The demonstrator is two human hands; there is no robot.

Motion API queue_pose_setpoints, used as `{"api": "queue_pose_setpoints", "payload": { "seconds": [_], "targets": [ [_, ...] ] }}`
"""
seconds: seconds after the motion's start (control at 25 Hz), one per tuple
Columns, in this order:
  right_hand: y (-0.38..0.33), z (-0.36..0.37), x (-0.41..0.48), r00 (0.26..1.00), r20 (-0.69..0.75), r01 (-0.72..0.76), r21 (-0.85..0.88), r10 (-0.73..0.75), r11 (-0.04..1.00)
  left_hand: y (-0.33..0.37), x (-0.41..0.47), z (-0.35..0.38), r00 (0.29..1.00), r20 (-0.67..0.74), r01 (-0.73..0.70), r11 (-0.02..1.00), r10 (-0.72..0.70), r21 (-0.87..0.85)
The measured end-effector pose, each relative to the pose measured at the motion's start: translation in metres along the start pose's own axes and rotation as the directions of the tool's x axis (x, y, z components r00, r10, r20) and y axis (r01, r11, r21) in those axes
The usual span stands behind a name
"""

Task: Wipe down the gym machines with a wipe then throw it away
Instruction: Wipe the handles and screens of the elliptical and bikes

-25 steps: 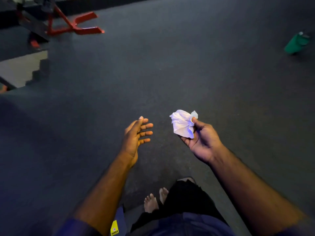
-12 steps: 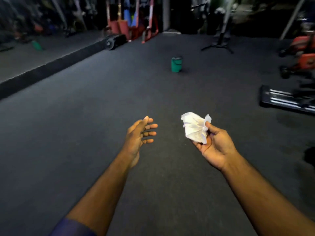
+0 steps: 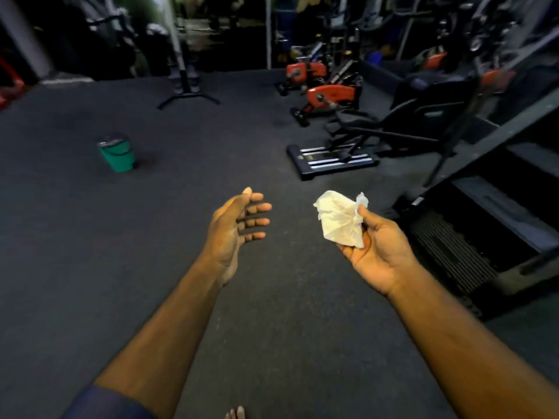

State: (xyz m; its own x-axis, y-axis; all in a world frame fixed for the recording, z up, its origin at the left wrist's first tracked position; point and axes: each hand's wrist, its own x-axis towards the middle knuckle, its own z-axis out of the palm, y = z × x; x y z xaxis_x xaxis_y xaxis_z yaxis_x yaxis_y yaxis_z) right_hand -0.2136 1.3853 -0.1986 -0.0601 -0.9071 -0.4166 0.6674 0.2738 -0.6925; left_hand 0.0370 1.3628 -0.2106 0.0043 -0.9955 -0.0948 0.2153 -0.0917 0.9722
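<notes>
The right hand [image 3: 378, 252] was held out with the palm up. Its thumb and curled fingers pinched a white wipe [image 3: 340, 219]. The wipe was all scrunched up, and it stuck up above the fingers, over the dark floor [image 3: 181, 282].

The left hand [image 3: 233, 231] was held out beside it, a little apart. Its fingers were straight and spread, and it held nothing.

A small green bin [image 3: 116, 155] stood on the floor, far off to the left of the hands. It had a dark lid on top, so I could not tell what was inside it.

Past the hands on the right were two red bikes [image 3: 329, 96] and a black machine [image 3: 399, 122]. A big dark machine with a ribbed step [image 3: 453, 252] stood just beside the right hand. A blue sleeve [image 3: 106, 403] showed at the bottom, and some bare toes [image 3: 236, 414] too.
</notes>
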Motion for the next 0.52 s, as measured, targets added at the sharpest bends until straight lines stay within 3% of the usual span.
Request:
{"api": "queue_pose_setpoints", "payload": {
  "seconds": [0.16, 0.32, 0.52],
  "targets": [
    [-0.053, 0.03, 0.07, 0.979, -0.18, 0.111, 0.071, -0.096, 0.991, 0.032, 0.159, 0.047, 0.971, 0.23, 0.051, 0.998, -0.058, 0.036],
    [-0.102, 0.039, 0.143, 0.945, -0.275, 0.217, 0.12, -0.177, 0.969, 0.032, 0.283, 0.115, 0.925, 0.368, 0.067, 0.995, -0.09, 0.077],
    [-0.155, 0.027, 0.308, 0.916, -0.356, 0.284, 0.251, -0.184, 0.926, 0.018, 0.449, 0.175, 0.901, 0.419, 0.047, 0.987, -0.109, 0.155]
  ]
}}
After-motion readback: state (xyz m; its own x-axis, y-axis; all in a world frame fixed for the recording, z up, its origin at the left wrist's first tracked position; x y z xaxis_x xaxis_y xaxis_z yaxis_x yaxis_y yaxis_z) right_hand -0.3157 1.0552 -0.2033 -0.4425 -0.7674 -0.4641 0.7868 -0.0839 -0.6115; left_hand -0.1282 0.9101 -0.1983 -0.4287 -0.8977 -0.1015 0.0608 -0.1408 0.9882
